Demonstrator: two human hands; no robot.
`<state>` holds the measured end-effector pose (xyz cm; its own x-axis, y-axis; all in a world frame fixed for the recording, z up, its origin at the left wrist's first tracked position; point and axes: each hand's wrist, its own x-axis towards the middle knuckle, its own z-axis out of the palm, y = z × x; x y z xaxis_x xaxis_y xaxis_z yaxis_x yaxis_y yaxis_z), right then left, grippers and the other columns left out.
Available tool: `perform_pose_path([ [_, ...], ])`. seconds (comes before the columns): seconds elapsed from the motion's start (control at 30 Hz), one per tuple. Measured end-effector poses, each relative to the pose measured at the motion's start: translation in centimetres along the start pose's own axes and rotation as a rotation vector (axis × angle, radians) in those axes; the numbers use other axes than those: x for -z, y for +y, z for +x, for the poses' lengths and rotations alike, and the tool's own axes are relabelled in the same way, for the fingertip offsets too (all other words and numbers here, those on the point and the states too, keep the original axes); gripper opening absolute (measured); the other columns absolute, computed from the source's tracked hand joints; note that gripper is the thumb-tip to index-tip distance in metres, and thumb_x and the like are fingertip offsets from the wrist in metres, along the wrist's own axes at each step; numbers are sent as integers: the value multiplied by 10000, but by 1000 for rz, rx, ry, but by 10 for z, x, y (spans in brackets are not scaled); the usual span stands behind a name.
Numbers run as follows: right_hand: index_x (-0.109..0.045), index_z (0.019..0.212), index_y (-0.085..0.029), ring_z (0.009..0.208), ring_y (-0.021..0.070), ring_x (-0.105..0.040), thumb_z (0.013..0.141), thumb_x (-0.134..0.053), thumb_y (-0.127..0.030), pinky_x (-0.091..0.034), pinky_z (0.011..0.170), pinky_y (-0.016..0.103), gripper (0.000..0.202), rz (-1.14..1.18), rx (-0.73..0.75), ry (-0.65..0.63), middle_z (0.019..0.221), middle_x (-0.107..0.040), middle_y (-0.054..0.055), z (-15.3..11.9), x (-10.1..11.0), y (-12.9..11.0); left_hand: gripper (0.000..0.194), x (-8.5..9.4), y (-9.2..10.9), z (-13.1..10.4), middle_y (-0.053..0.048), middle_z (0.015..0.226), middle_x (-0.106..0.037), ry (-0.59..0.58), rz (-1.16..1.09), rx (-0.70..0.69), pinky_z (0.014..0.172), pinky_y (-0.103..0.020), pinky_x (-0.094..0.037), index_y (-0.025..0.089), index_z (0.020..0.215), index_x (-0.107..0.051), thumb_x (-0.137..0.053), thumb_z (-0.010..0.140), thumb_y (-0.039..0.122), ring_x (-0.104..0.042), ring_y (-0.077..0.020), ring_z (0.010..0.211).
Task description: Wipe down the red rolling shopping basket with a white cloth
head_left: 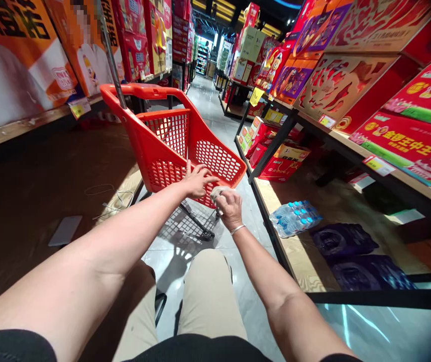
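A red plastic shopping cart (215, 131) with perforated sides stands right in front of me. My left hand (197, 180) rests at the cart's near side, its fingers spread and holding nothing. In my right hand (229, 203) is a crumpled pale cloth (221, 191), pressed against the near lower corner of the basket. My right wrist wears a bracelet. The cart's handle (155, 92) is up at the far left of the basket, with a metal pole rising beside it. Part of the near rim is hidden by my hands.
Shelves (268, 201) with red and orange gift boxes line both sides of the tiled aisle (210, 100). A pack of water bottles (296, 217) lies on the lower right shelf near dark purple packs (345, 239). At left are a white flat object (65, 231) and a thin cable (119, 198).
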<state>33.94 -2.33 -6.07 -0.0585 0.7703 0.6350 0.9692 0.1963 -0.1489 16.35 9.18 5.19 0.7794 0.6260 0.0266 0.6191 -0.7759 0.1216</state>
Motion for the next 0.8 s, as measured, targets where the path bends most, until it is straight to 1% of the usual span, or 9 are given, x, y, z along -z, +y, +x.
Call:
perform_pose_path([
  [0.13, -715, 991, -288, 1087, 243, -504, 780, -608, 13, -411, 858, 364, 382, 4, -14, -199, 1152, -664, 61, -39, -37, 3, 691, 0, -4, 2, -25, 1479, -523, -1, -42, 27, 1186, -736, 118, 439, 1417, -576, -587, 768, 204, -144, -364, 1566],
  [0.2, -697, 942, -256, 1032, 230, -530, 724, -585, 43, -426, 838, 347, 387, 65, -64, -214, 1085, -663, 64, -48, -44, 9, 654, 0, -4, 2, -16, 1460, -530, 13, -73, 48, 1188, -733, 122, 438, 1391, -597, -590, 775, 218, -126, -367, 1568],
  [0.3, -651, 936, -227, 964, 220, -567, 739, -555, -17, -462, 867, 366, 303, 198, -187, -13, 984, -645, 56, -40, -26, 21, 546, -3, -3, 2, -19, 1434, -535, 38, -129, 72, 1191, -726, 132, 419, 1330, -647, -605, 801, 289, -105, -375, 1567],
  [0.4, -605, 1011, -225, 958, 226, -588, 807, -564, -139, -497, 879, 390, 226, 267, -368, 317, 1018, -625, 72, -14, 15, 30, 470, -4, 0, 3, -32, 1388, -550, 48, -171, 81, 1188, -723, 147, 405, 1274, -683, -626, 813, 339, -107, -382, 1560],
  [0.47, -590, 1097, -219, 1032, 242, -593, 825, -590, -192, -503, 926, 412, 273, 271, -372, 432, 1104, -616, 106, 4, 41, 28, 433, -5, 2, 3, -40, 1362, -555, 60, -188, 90, 1182, -727, 159, 390, 1245, -699, -639, 817, 367, -125, -392, 1546],
  [0.53, -597, 1160, -218, 1144, 259, -583, 829, -606, -203, -476, 1013, 441, 332, 286, -218, 358, 1193, -618, 124, 19, 57, 21, 401, -6, 2, 2, -48, 1339, -560, 82, -199, 90, 1176, -730, 169, 367, 1216, -714, -645, 822, 395, -154, -401, 1528],
  [0.63, -644, 1144, -234, 1184, 249, -593, 852, -607, -217, -452, 1060, 440, 295, 392, 49, 68, 1196, -664, 92, 30, 58, 15, 371, -8, 1, -7, -49, 1313, -571, 113, -225, 61, 1172, -735, 170, 360, 1185, -726, -652, 825, 405, -181, -400, 1507],
  [0.7, -661, 1121, -232, 1111, 234, -629, 866, -611, -264, -486, 1004, 411, 262, 509, 80, -63, 1143, -691, 75, 37, 52, 23, 358, -10, -1, -14, -45, 1303, -580, 131, -242, 34, 1174, -732, 170, 364, 1168, -732, -661, 818, 387, -181, -396, 1502],
  [0.8, -670, 1076, -207, 949, 215, -662, 861, -613, -352, -531, 863, 364, 265, 638, -40, -162, 1036, -704, 67, 56, 46, 55, 353, -11, -4, -25, -43, 1279, -596, 141, -247, 7, 1177, -723, 175, 359, 1144, -741, -673, 799, 350, -190, -395, 1495],
])
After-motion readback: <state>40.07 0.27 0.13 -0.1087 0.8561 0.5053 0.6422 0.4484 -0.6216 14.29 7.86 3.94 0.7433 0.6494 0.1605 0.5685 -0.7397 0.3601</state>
